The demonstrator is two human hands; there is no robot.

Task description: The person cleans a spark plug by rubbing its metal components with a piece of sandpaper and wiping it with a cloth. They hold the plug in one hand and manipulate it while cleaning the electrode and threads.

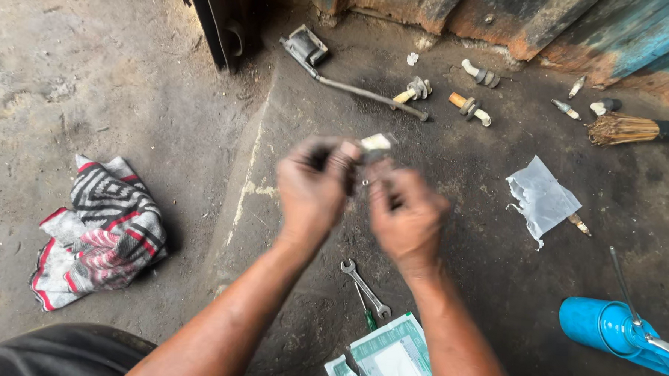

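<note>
Two hands meet over a grimy floor (166,90).
Left hand (312,187) and right hand (407,214) pinch one small pale part (376,143), blurred, perhaps metal; one spanner (365,287) lies near, one oil can (618,332) right.

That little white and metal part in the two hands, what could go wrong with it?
The small white and metal part, pinched between the left hand and right hand, could slip and land on the dirty concrete floor. It might roll among the similar small plug-like parts and get mixed up.
</note>
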